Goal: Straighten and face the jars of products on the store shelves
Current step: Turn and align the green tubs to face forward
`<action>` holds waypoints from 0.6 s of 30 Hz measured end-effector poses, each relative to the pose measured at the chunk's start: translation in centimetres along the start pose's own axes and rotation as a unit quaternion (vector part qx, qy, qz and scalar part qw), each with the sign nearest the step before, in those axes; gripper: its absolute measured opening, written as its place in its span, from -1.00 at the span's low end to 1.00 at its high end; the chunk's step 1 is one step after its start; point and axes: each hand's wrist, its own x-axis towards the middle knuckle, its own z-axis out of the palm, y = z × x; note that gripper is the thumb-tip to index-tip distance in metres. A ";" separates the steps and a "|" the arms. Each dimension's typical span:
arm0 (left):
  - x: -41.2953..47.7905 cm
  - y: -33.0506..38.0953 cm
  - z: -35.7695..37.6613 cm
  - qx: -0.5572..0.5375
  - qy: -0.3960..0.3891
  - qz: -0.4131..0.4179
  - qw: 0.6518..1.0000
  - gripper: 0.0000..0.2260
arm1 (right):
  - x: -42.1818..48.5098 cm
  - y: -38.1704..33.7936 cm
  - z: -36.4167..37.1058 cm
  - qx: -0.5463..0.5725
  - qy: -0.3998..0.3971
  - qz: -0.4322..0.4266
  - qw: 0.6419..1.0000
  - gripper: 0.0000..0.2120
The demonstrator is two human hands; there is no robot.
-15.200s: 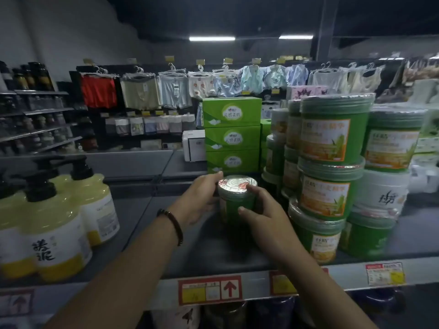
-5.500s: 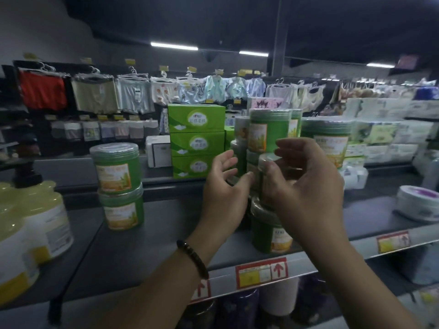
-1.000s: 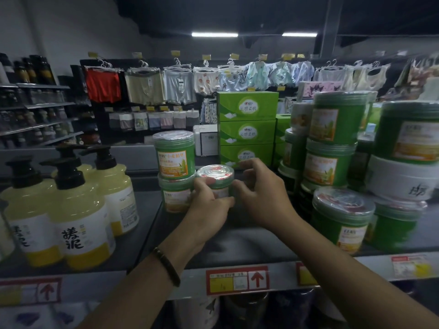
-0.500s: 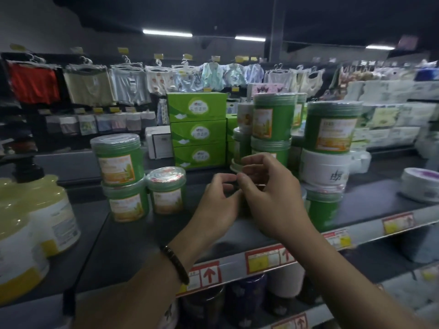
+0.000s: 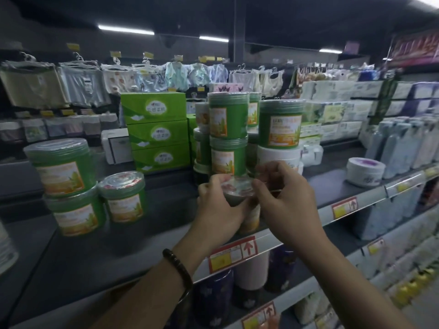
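And there you were, both hands on the small green jar at the front edge of the shelf. Your left hand wrapped round its left side, fingers curled against the body, while your right hand pinched the clear lid's right rim between thumb and fingertips. The jar sat upright, just in front of the tall stack of green jars, its label mostly hidden behind your palms. Well off to the left, two larger green jars stood one on the other, labels facing out, with a second small jar just beside them. Behind, green boxes were piled three high, and a white tub sat alone to the right. A dark bracelet circled your left wrist.
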 end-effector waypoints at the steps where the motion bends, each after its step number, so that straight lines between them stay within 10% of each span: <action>1: 0.0 0.0 0.2 0.005 0.004 0.003 1.000 -0.17 | 0.0 0.3 -0.1 -0.005 0.001 0.005 1.000 -0.88; 18: -0.4 -0.8 1.7 0.013 0.079 0.056 0.995 -0.42 | -1.2 4.0 -0.1 0.049 -0.050 0.051 0.996 -0.69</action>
